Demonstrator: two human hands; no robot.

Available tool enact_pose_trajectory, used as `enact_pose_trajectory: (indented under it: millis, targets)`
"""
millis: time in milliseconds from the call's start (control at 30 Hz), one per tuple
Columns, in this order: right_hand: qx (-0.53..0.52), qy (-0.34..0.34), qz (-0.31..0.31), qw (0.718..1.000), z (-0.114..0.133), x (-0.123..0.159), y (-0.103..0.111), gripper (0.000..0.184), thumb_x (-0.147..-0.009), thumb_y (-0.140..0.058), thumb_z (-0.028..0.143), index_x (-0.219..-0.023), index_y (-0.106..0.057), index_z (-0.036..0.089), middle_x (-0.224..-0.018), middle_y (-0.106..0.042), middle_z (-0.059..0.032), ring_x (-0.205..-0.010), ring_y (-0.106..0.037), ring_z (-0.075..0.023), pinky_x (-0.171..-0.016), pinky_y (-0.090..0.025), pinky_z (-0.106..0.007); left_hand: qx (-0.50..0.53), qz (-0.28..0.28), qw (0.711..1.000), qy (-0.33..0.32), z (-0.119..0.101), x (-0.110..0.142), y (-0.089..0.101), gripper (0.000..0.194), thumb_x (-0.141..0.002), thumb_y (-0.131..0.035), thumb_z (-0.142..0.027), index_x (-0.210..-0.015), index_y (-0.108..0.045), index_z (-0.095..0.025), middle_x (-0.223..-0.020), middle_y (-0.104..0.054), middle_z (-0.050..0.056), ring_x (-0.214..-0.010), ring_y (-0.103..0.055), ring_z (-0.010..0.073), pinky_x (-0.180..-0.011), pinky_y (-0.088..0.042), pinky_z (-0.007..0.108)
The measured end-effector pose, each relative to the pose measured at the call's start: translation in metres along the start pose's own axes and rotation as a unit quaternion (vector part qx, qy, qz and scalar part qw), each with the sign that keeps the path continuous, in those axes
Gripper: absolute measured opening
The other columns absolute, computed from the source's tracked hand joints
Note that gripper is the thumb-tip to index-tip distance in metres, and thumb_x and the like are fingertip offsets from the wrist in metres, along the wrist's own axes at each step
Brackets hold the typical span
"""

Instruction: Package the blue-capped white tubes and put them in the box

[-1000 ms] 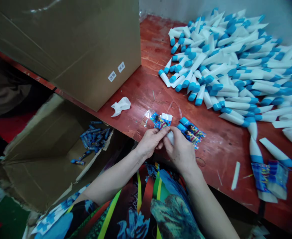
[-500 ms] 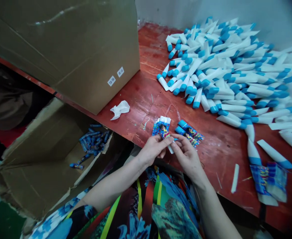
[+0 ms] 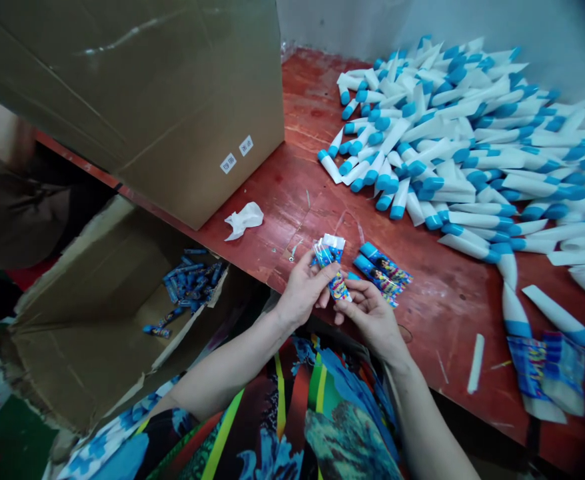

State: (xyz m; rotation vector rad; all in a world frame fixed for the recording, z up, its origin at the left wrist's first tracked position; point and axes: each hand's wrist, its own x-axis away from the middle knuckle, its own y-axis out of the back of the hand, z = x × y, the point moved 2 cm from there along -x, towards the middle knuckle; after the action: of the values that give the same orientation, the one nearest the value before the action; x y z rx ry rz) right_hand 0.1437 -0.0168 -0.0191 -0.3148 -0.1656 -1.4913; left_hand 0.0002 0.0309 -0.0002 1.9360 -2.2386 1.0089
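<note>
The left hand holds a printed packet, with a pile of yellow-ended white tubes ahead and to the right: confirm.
Wrong colour: in the head view the white tubes have blue ends, not yellow. The left hand does hold a printed packet, with the piled white tubes ahead and right.

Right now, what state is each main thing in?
Printed wrapper: held in left hand
Right hand: curled at wrapper's lower end, grip unclear
Blue-ended tubes: loosely heaped
Lower carton: open
Blue pieces: piled inside it
Tall box: upright, top unseen
White scrap: crumpled
</note>
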Motion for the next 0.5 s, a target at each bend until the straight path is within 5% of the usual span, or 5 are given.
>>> enact_pose_trajectory:
  millis: [133, 500]
  targets:
    - [-0.025, -0.014, 0.0, 1.0, 0.0052, -0.0008, -0.0005, 0.04, -0.076, -0.085, 0.051, -0.102, -0.06, 0.033, -0.072, -0.071, 0.004, -0.048, -0.065, -0.0198, -0.049, -0.058, -0.039, -0.008, 0.011, 1.0, 0.007, 0.0011, 0.0001, -0.0022, 0.05, -0.079, -0.083, -0.054, -0.1, -0.057, -0.017, -0.077, -0.066, -0.003, -0.034, -0.042, 0.0014, -0.034, -0.021, 0.022]
    - [-0.054, -0.009, -0.01, 0.998, 0.007, -0.0016, 0.0034, 0.043, -0.076, -0.085, 0.046, -0.105, -0.061, 0.025, -0.07, -0.072, 0.0049, -0.044, -0.064, -0.0149, -0.047, -0.055, -0.03, 0.018, 0.019, 0.999, 0.042, 0.0062, -0.0021, -0.0023, 0.055, -0.078, -0.083, -0.057, -0.106, -0.051, -0.021, -0.065, -0.061, -0.007, -0.034, -0.044, 0.0046, -0.035, -0.025, 0.02]
